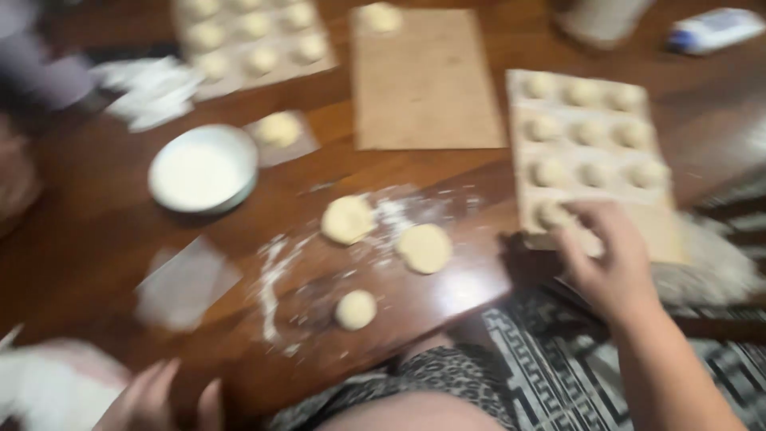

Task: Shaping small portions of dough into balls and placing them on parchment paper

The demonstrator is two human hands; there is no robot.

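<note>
Blurry frame. Right hand (pixel 610 259) reaches over the near edge of a cardboard tray (pixel 666 231) of dough balls, fingers curled at one dough ball (pixel 552 214); can't tell if it's pinched. Left hand (pixel 159 399) at bottom edge, fingers loosely spread, holding nothing. Left of the right hand: two flattened dough discs (pixel 425 248) and a small ball (pixel 356 310) on the floured table (pixel 88 239). White bowl (pixel 203 168) farther left.

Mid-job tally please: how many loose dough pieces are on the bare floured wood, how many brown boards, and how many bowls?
Loose dough pieces: 3
Brown boards: 3
White bowl: 1
Total: 7
</note>
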